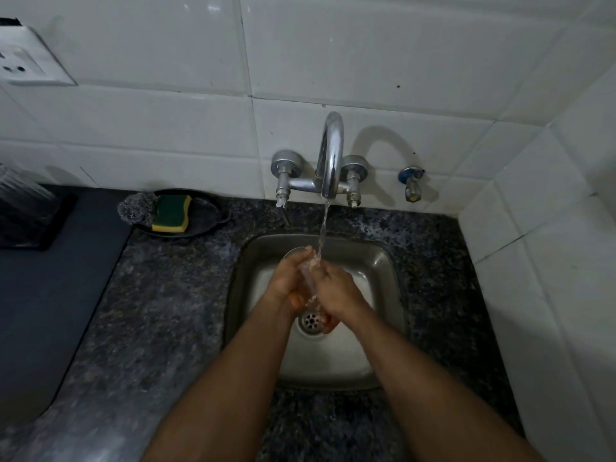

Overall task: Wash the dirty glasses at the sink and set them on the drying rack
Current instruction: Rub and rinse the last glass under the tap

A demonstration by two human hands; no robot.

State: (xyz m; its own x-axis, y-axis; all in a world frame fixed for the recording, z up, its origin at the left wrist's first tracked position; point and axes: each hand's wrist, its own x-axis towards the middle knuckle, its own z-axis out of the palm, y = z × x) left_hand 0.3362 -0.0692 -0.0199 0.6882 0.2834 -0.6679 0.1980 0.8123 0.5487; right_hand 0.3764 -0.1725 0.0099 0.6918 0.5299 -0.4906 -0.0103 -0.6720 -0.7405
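Glass point(308, 281), clear and hard to make out, sits between the two hands over the steel sink point(380, 261), right under the stream of water point(323, 228) that falls from the curved tap point(330, 155). Its rim shows as a faint arc just behind the fingertips, and its body runs down between the palms toward the drain point(311, 321). The left hand point(288, 278) wraps the glass from the left, fingers curled round its side with the tips up near the rim where the water lands. The right hand point(336, 288) closes on it from the right, fingers curled round the lower part, the back of the hand turned up toward the camera. Both forearms reach in from the bottom edge and converge over the middle of the basin, wrists bent slightly down. The hands are held above the sink floor; whether the glass base touches anything cannot be told.

On the speckled dark counter point(173, 295) to the left of the sink lies a black oval dish point(206, 211) against the wall, holding a green and yellow sponge point(172, 213) and a grey steel scrubber point(136, 210) just beside it. Farther left is a dark mat point(50, 295), and on it at the frame's edge stands a dark rack point(30, 218) with blurred clear glassware in it. White tiles point(166, 61) cover the wall, with a socket plate point(26, 58) at upper left and a small separate tap point(411, 185) right of the mixer.
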